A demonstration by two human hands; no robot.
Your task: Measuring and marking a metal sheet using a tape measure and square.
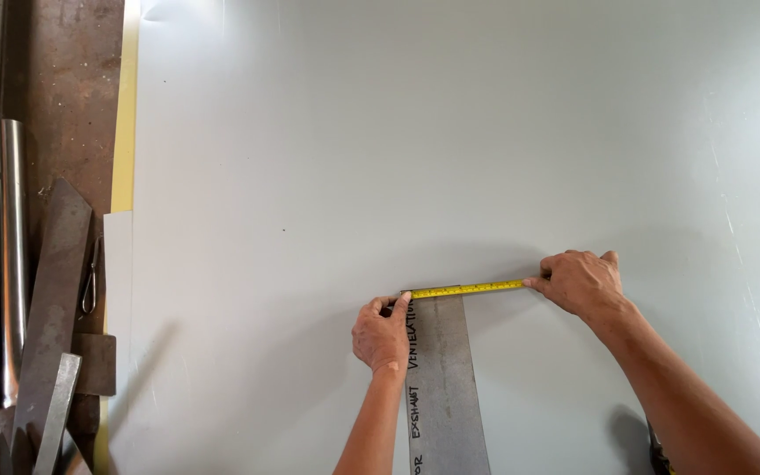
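A yellow tape measure blade (468, 288) lies stretched across the top end of a narrow grey metal strip (446, 387) with handwriting along its left edge. The strip rests on a large pale grey sheet (398, 149). My left hand (382, 334) pins the tape's left end at the strip's top left corner with thumb and forefinger. My right hand (584, 283) holds the tape's other end down to the right of the strip, fingers curled over it; the tape's case is hidden under that hand.
At the left edge lie a shiny steel tube (12, 255), flat rusty metal bars (56, 290) and a small wire clip (90, 281) on a brown surface. A yellow sheet edge (123, 132) shows under the grey sheet.
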